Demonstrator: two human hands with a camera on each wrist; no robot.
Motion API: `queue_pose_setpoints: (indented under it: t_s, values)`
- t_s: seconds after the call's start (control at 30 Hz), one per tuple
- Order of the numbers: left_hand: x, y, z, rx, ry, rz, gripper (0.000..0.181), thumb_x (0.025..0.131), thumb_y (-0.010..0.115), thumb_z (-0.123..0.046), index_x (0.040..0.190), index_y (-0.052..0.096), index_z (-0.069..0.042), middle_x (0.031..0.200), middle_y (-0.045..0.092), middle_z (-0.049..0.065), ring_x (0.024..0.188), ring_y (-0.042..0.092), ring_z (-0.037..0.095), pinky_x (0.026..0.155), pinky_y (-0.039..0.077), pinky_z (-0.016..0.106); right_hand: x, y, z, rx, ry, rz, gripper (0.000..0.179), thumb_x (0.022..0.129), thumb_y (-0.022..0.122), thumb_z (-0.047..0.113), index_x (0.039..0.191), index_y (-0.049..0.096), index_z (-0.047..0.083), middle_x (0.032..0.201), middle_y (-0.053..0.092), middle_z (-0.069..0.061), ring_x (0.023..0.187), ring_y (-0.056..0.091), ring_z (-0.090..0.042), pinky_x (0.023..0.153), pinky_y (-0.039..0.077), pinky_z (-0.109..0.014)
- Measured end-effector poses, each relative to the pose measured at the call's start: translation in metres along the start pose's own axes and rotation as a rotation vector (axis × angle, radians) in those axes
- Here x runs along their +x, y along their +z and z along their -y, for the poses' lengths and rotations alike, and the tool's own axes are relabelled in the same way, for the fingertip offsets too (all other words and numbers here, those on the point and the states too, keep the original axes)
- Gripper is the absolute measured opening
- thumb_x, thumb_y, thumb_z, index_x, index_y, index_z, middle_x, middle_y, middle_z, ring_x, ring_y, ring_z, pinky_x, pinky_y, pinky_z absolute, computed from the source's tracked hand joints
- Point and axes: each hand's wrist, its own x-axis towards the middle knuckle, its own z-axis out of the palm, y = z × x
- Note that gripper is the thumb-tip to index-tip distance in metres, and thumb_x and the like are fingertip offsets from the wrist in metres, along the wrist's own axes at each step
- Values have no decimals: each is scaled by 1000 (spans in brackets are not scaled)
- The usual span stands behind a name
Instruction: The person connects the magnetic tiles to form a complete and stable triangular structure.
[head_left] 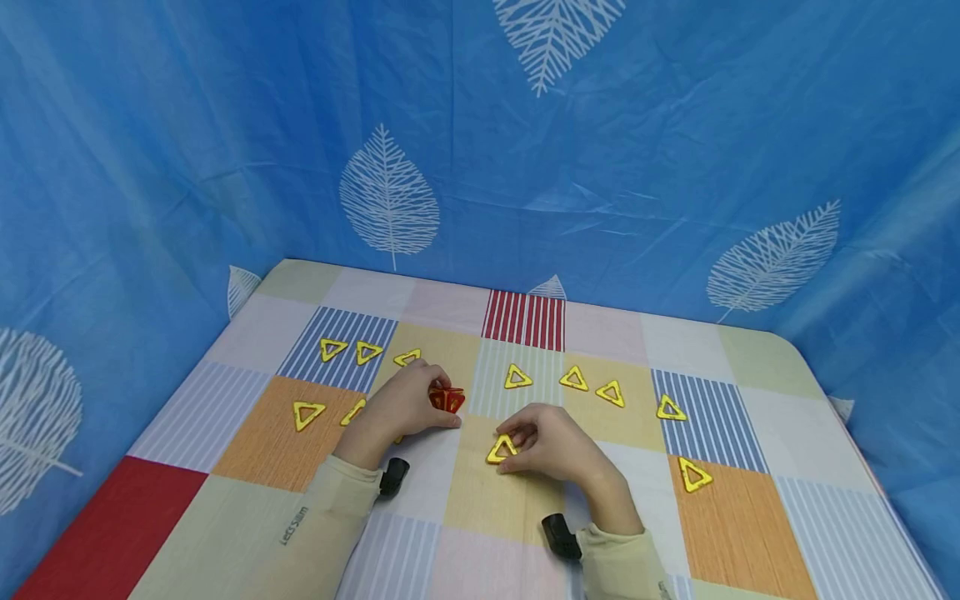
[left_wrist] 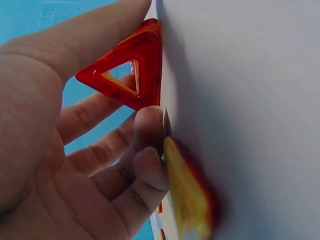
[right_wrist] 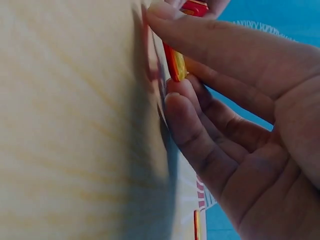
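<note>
My left hand [head_left: 405, 402] holds a small red piece built from triangular magnetic tiles [head_left: 447, 399] between thumb and fingers. In the left wrist view one red triangular face [left_wrist: 149, 70] with a hollow middle shows, its lower side down at the tabletop. A yellow triangular tile [left_wrist: 187, 195] lies right by the curled fingertips there. To the right, my right hand [head_left: 553, 443] pinches a yellow triangular tile [head_left: 501, 449] by its edge, close over the cloth. That tile's edge [right_wrist: 175, 64] looks red and yellow in the right wrist view.
Several yellow triangular tiles lie on the patchwork tablecloth [head_left: 255, 508]: one at far left [head_left: 332, 349], one behind the hands [head_left: 518, 377], one at right [head_left: 694, 475]. Some sit partly behind my left hand. A blue leaf-print curtain [head_left: 600, 208] surrounds the table's far sides.
</note>
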Motion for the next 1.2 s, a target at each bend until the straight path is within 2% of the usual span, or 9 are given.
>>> queue_pose_setpoints:
  t_s: [0.47,0.83,1.0,1.1,1.2]
  values:
    - [-1,2,2,-7,-13,-14,56,71,93,-37,115,69,-11,109,58,6,93,57,21,85,52,41,3,9,-3,-35,-24,-1,35,71,94,18,99,77,5,81,63,2,74,57,-13,67,50,-28]
    - [1,4,1,18,27,-35,56,73,92,-39,116,69,-11,110,59,7,89,57,20,81,52,39,3,7,-5,-63,-30,-13,37,72,93,16,104,77,5,83,61,1,77,57,-15,67,50,-28]
    - [1,5,-1,12,28,-50,68,71,92,-40,126,64,-12,119,56,8,94,56,22,84,52,42,2,5,-6,-8,-14,-15,47,71,94,20,110,73,4,86,62,0,76,58,-16,68,50,-28]
    - [-1,3,-5,-12,64,-78,76,71,92,-42,134,60,-14,127,52,8,102,57,24,89,51,44,0,1,-6,42,-12,-13,51,70,94,21,114,72,5,88,63,-3,76,60,-16,70,52,-28]
    - [-1,1,-7,-84,164,-75,76,73,92,-38,137,59,-15,131,51,6,110,58,25,93,50,45,-4,-6,-7,74,-10,-22,54,71,94,21,117,71,5,89,65,-5,76,62,-17,72,53,-30]
